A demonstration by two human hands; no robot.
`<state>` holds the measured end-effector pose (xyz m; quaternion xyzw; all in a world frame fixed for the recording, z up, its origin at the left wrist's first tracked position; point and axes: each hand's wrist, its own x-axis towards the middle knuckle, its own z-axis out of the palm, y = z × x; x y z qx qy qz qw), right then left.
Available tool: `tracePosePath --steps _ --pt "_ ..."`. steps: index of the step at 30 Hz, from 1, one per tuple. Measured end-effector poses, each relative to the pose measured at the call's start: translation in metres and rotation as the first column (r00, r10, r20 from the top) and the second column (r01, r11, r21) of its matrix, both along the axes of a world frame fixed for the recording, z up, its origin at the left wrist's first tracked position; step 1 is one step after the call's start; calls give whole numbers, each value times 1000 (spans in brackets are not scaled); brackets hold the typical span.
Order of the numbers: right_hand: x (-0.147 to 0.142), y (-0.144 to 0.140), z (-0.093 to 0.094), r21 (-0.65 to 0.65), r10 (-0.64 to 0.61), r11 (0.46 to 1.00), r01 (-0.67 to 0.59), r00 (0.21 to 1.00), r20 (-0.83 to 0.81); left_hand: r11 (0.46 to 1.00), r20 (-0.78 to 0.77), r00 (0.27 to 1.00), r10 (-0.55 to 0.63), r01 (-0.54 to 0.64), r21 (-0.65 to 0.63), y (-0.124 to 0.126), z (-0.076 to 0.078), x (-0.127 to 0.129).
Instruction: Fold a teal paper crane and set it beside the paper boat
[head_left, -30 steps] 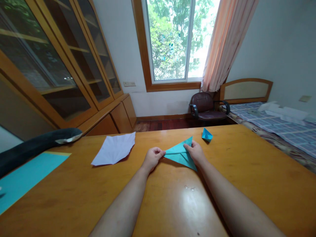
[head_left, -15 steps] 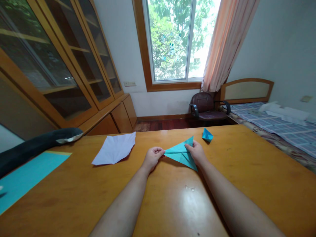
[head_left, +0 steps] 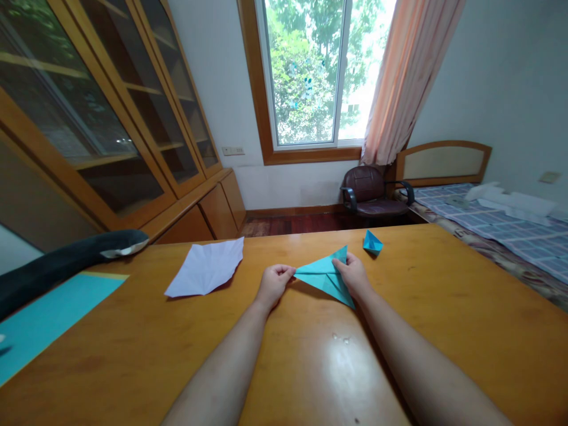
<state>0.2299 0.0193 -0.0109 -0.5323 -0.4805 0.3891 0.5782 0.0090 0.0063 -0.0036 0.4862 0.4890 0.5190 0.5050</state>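
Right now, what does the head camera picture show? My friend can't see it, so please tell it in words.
Two bare hands hold a folded teal paper triangle on a wooden table: the left hand pinches its left tip, the right hand presses its right side. A small folded blue paper lies just beyond, a creased white sheet to the left.

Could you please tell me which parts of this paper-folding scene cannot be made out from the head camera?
- Folded teal paper triangle: its right edge is hidden under the right hand.
- Left hand: its fingertips curl out of sight at the paper's tip.
- Flat teal sheet: cut off by the left edge.
- Small blue folded paper piece: too small to tell its shape.
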Motion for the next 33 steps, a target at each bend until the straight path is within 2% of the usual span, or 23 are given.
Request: tracePosePath --steps 4,10,19,25,29,33 --pt "-1 -1 2 -7 -9 1000 10 1000 13 1000 20 1000 16 -16 6 2 -3 1" --pt "0 -1 3 12 -19 1000 18 999 32 997 95 994 58 -52 -57 4 -7 2" --pt "-3 -1 -2 10 -49 999 48 998 45 990 41 992 120 -123 68 6 -12 2" --pt "-8 0 -7 -24 -87 996 87 996 -2 991 112 986 120 -126 45 8 -16 0" --pt "-16 0 -12 -36 -110 993 109 994 -17 983 87 992 94 -106 149 3 -13 7" --pt "-23 -2 -16 -56 -149 987 149 989 16 961 53 989 135 -144 237 -10 -6 21"
